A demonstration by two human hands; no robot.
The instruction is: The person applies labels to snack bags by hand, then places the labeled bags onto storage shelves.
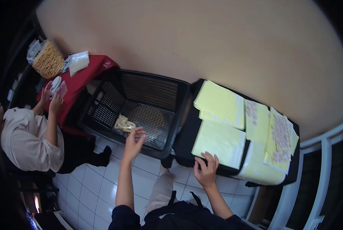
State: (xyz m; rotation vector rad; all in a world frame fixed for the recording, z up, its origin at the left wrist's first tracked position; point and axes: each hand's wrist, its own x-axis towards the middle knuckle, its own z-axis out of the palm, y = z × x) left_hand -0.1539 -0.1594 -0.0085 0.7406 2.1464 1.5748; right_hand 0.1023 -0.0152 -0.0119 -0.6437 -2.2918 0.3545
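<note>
My left hand reaches over the front rim of a black plastic crate, its fingers loosely bent and apart with nothing seen in them. Just beyond the fingertips, small packets with pale yellow contents lie on the crate's mesh bottom. My right hand is open, fingers spread, at the near edge of a pale yellow sheet of labels. More yellow sheets lie behind it, and others with pinkish print are to the right.
A black-covered table carries the sheets. At left, a person holds a pinkish packet over a red-covered table. A big bag of tan pieces stands there beside clear plastic bags. White rails are at right.
</note>
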